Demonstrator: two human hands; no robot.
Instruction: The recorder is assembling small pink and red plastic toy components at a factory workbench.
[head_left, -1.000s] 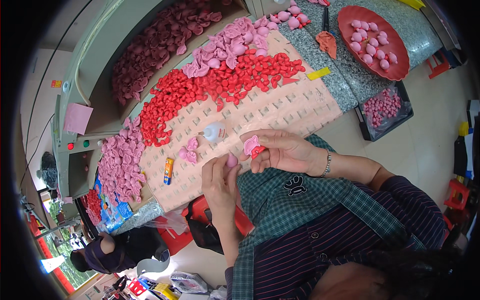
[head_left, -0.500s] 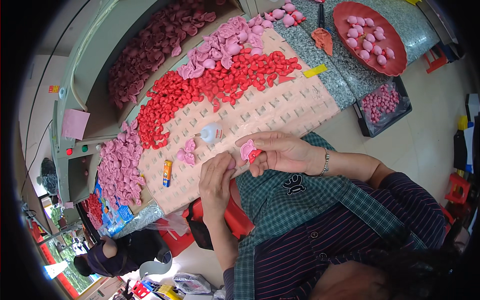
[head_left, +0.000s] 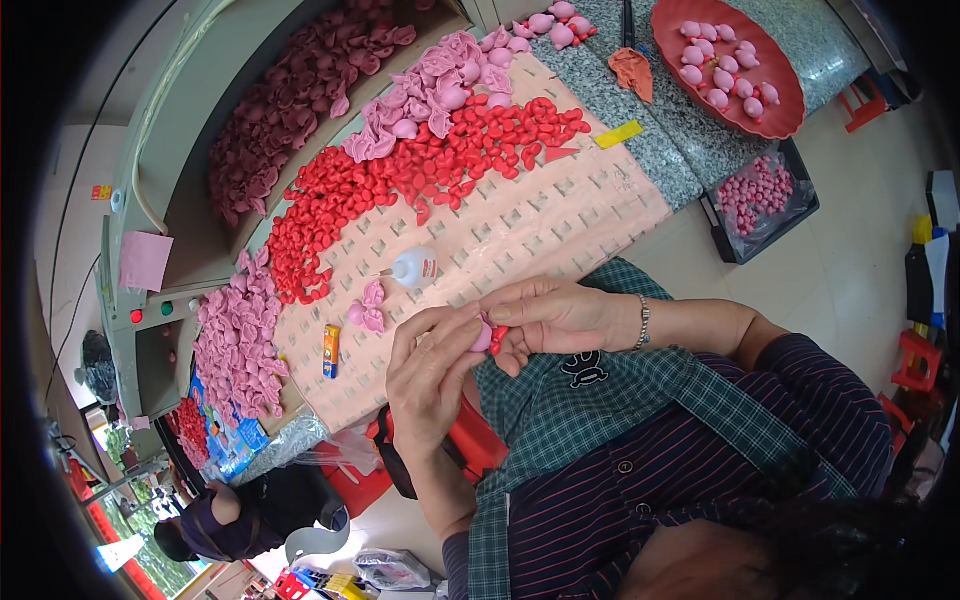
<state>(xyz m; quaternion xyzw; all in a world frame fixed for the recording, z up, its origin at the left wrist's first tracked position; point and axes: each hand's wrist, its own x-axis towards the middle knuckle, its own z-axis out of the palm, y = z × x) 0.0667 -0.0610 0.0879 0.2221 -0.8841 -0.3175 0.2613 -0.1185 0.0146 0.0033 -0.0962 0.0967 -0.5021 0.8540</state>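
We see a small pink piece [head_left: 483,337] pinched between both grips. Left hand [head_left: 430,375] and right hand [head_left: 550,318] meet fingertip to fingertip above the table [head_left: 560,215].

Small craft workshop: pegged pink work board [head_left: 520,235] heaped with red pieces [head_left: 420,175], pink pieces [head_left: 235,335], glue bottle [head_left: 412,268], red tray [head_left: 735,65] at far right corner.

Small pink piece [head_left: 483,337]: soft, rounded, pale pink, pinched between the fingertips of both hands and mostly hidden by them. Small red piece [head_left: 498,334]: glossy, bright red, touching the pink piece on its right side, just under the right-hand fingertips.
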